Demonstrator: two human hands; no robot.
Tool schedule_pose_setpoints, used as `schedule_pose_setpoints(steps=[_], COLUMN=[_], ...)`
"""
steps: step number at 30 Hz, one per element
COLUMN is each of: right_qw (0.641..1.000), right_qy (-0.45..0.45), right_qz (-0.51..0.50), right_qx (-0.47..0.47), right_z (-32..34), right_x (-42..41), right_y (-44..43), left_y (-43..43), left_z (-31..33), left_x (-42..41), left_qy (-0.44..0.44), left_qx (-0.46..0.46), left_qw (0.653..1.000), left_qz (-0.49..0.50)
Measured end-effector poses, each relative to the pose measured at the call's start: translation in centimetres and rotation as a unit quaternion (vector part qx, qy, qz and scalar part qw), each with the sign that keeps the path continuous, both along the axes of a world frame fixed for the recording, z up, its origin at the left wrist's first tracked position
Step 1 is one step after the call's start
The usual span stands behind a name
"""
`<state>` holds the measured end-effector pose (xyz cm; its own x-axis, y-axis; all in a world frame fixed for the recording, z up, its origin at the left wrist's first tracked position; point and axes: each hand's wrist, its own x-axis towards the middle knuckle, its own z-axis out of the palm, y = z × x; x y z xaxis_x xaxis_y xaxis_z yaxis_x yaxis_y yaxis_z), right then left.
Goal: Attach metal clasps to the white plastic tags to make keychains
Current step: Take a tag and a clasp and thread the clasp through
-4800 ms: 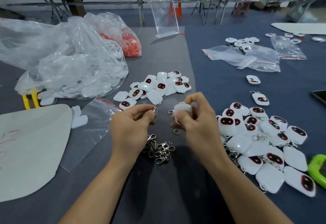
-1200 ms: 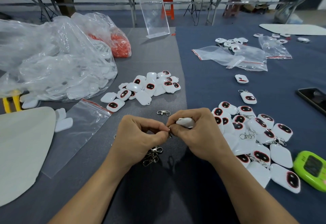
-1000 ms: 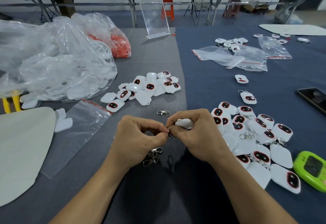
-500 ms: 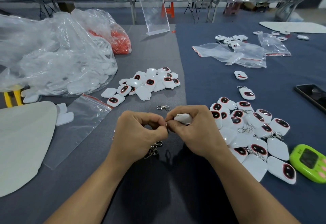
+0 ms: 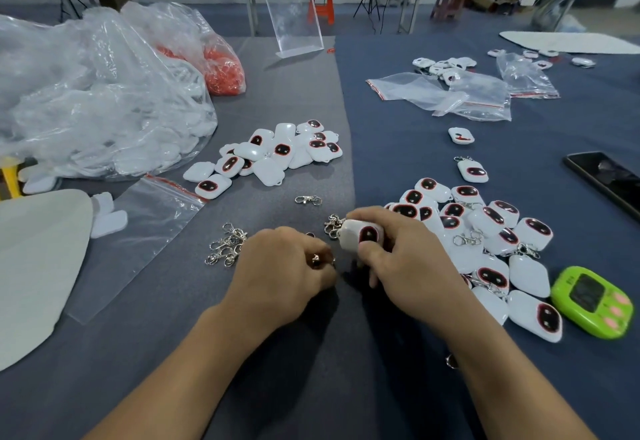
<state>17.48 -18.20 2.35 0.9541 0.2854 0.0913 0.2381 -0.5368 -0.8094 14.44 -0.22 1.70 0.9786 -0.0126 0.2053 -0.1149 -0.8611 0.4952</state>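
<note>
My right hand grips a white plastic tag, its red-rimmed black face turned up. A metal clasp hangs from the tag's left end. My left hand lies curled just left of it, low over the mat, and pinches a small metal piece at its fingertips. Loose clasps lie in a heap left of that hand, and a single clasp lies further back. Bare tags are piled beyond. Tags with clasps are heaped to the right.
Big clear plastic bags and a bag of red parts fill the left. A flat zip bag and a white board lie near left. Zip bags, a phone and a green device sit on the right.
My hands have come apart. The tag in my right hand now shows its face, with a clasp hanging from it. My left hand has dropped toward the mat.
</note>
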Motion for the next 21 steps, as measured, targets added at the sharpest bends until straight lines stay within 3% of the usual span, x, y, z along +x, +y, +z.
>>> schedule_pose_setpoints(steps=[8,21], right_qw=[0.999,0.998], right_qy=[0.024,-0.031], right_qz=[0.007,0.017], right_qx=[0.040,-0.045], right_z=[0.08,0.63], right_x=[0.00,-0.46], right_y=[-0.12,0.08], left_y=[0.62,0.28], left_z=[0.06,0.16], left_x=[0.24,0.01], left_qy=[0.012,-0.018], left_qx=[-0.043,0.004], left_qw=[0.999,0.999], left_qz=[-0.026,-0.036])
